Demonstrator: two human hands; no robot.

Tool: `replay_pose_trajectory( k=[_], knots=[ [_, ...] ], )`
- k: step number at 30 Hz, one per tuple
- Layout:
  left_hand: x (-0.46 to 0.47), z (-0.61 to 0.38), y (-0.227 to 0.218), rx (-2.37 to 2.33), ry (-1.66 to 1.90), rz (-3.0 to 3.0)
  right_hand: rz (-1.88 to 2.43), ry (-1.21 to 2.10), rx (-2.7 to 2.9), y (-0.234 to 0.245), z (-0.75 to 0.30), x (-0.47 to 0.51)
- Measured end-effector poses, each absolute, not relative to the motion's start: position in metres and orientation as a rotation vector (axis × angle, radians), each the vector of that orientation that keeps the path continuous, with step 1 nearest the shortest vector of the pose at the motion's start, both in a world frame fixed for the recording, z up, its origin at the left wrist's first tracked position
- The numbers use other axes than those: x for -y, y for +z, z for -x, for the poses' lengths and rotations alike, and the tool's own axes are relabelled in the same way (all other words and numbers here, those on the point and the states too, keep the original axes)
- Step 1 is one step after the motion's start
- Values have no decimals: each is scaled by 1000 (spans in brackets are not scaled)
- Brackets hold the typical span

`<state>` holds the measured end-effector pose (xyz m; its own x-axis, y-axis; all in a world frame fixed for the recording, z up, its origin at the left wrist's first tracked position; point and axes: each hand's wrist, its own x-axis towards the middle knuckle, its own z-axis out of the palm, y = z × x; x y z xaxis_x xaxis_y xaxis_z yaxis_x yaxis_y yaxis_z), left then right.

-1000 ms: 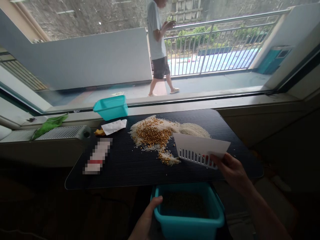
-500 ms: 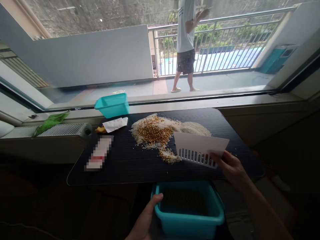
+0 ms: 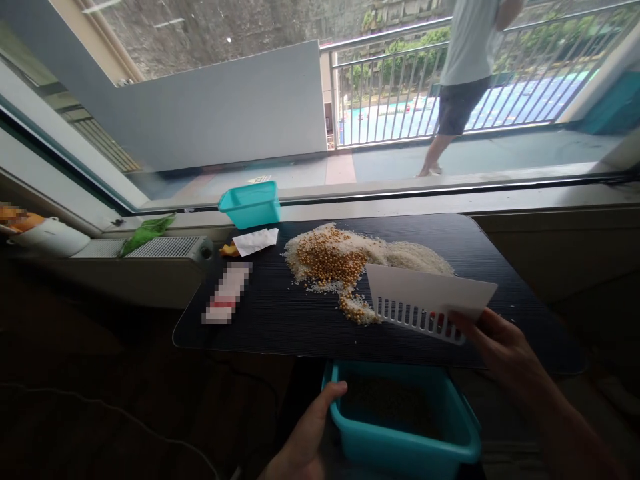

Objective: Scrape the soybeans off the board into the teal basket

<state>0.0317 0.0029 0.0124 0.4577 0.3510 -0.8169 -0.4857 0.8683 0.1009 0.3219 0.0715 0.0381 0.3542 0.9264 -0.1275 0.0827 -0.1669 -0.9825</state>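
My right hand [image 3: 503, 350] grips a white slotted scraper [image 3: 427, 301] by its right end. The scraper's left edge sits just right of a small clump of yellow beans and rice [image 3: 356, 309]. Behind it, on the black table [image 3: 280, 320], lies a larger heap of yellow beans [image 3: 327, 257] mixed with white rice [image 3: 415, 255]. My left hand [image 3: 310, 437] holds the left rim of a teal bin [image 3: 403, 437] below the table's front edge, thumb over the rim. Dark grain lies inside the bin.
A second teal bin [image 3: 251, 203] stands on the window ledge at the back. A white paper scrap [image 3: 256, 241], an orange bit and a blurred packet [image 3: 227, 301] lie on the table's left part. A radiator [image 3: 150, 248] carries a green bag [image 3: 146, 232]. A person walks outside.
The view has shifted, so everything sits further right in the frame. The person outside has walked to the right. Both hands keep their grips; the scraper stays beside the small bean clump.
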Motion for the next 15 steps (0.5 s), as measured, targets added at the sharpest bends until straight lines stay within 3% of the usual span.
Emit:
replay_pose_trajectory(
  k=[15],
  knots=[
    [0, -27, 4, -996, 525, 123, 1592, 898, 980, 43, -313, -67]
  ],
)
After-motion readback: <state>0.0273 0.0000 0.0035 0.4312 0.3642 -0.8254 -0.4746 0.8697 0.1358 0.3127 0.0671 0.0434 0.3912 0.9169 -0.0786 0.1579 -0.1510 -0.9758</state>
